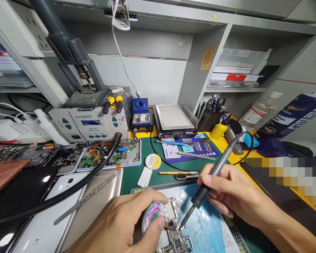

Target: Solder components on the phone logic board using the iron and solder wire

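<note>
Our left hand [126, 225] pinches a wick spool [152, 215] over the circuit board [173, 235]; our right hand [234, 193] grips the soldering iron [213, 175] pen-style, tip near the spool for control.

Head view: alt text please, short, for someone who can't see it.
The right hand holds a soldering iron tip-down on a circuit board lying on a blue mat, while the left hand grips a small spool beside it. Behind are a rework station and parts tray.

My right hand [234, 193] holds the iron [213, 175], tip on the board [173, 232]; my left hand [121, 225] pinches what looks like a wick spool [151, 214].
</note>
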The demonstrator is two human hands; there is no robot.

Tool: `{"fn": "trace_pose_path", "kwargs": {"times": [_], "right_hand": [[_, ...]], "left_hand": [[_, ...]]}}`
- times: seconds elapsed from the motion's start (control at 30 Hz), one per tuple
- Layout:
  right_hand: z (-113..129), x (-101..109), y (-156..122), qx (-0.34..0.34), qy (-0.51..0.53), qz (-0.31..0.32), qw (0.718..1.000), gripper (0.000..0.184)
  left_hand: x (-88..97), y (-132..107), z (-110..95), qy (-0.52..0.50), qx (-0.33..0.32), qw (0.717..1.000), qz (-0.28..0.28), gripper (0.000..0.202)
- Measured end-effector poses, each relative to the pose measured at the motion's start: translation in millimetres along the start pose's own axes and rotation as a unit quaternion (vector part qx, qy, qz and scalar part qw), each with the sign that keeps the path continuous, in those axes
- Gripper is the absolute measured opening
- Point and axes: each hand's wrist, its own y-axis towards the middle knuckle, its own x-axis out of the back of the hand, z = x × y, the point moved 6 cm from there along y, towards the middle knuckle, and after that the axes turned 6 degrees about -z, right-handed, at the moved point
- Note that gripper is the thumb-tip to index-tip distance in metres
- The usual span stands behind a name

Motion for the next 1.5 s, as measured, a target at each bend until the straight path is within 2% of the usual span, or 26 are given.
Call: {"fn": "trace_pose_path", "kwargs": {"times": [0.23,0.47,0.73,1.0,1.2,1.5], "right_hand": [[2.0,-0.4,-2.0,0.014,-0.058,-0.01,0.998,0.037],[3.0,-0.9,-2.4,0.021,-0.089,-0.011,0.996,0.038],[3.0,-3.2,-2.8,0.022,-0.108,-0.007,0.994,0.039],[3.3,-1.1,-1.3,0.016,-0.095,-0.004,0.995,0.038],[2.4,0.5,-3.1,0.014,-0.081,-0.012,0.997,0.036],[2.3,-1.2,-1.5,0.007,-0.059,-0.015,0.998,0.034]], "left_hand": [[-0.8,0.1,3.6,-0.014,0.015,1.0,-0.002,0.018],[0.8,4.1,0.5,0.016,0.015,1.0,-0.021,0.014],[-3.9,5.5,3.6,-0.029,0.028,0.999,0.019,0.015],[-0.4,5.4,-0.7,0.004,0.026,1.0,-0.003,0.015],[4.1,5.0,-3.0,0.015,0.011,0.999,-0.04,0.013],[5.1,5.2,-5.9,0.031,0.027,0.998,-0.05,0.012]]}}
